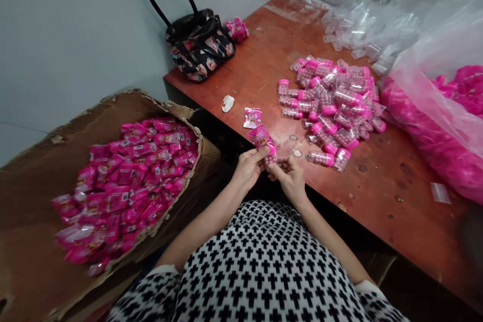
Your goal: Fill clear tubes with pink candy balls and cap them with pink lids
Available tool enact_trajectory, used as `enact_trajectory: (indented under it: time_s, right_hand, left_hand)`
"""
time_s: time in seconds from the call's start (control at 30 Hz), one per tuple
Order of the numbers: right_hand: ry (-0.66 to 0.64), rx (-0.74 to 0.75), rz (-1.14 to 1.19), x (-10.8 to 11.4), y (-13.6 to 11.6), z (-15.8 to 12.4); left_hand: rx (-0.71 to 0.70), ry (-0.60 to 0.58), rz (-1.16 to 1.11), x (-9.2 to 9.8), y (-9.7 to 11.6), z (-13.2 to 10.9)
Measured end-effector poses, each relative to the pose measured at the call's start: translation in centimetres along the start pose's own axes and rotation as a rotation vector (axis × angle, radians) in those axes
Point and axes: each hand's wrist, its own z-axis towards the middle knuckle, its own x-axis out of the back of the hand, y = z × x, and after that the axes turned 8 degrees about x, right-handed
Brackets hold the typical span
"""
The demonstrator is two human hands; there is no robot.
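Left hand (249, 166): its fingers are closed around the small clear tube of pink candy balls (270, 157), near the middle of the frame.
Right hand (290, 173): its fingers pinch the same tube from the other side, so both hands hold it together.
Where the tube is: just off the near edge of the brown wooden counter (377, 196), above the person's lap.
Pink printed wrapper (260, 137): it sits on the top end of the tube and sticks up past the fingers.
Which way it points: the tube's long side runs up and down in the frame, and the wrapper end points away from the person, tipped a little to the upper left.
How to do it well: I think the tube should be held straight with a soft grip, so the thin wrapper does not crease or tear.
Pile of filled tubes with pink caps (332, 105): on the counter, right of the hands.
Torn cardboard box (45, 171): lower left, full of pink packets.
Black flowery handbag (199, 48): top middle.
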Motion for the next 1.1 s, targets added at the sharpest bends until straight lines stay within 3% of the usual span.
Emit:
enact_trajectory:
  time_s: [0.23,0.37,0.53,0.73,0.83,0.97,1.1]
  right_hand:
    - [-0.027,-0.134,0.187,0.6,0.2,0.8]
    - [0.026,-0.076,0.172,0.4,0.0,0.8]
    - [-0.035,-0.078,0.217,0.7,-0.3,0.2]
    - [-0.003,-0.061,0.173,-0.2,0.0,1.0]
    - [-0.076,-0.052,0.163,-1.1,-0.1,1.3]
    - [-0.128,-0.044,0.143,-1.1,-0.1,1.1]
    - [-0.077,-0.039,0.074,-0.3,0.7,0.9]
  left_hand:
    - [0.063,-0.038,0.155,0.1,0.6,-0.5]
    - [0.084,-0.051,0.140,0.2,0.4,-0.7]
    - [0.060,0.018,0.031,0.5,0.0,-0.7]
    - [0.092,-0.053,0.040,0.7,-0.6,-2.2]
    - [-0.039,-0.012,-0.005,1.8,0.7,-4.0]
    - [-0.439,0.279,-0.145,4.7,3.7,-5.8]
    - [-0.523,0.411,-0.041,6.0,5.1,-3.5]
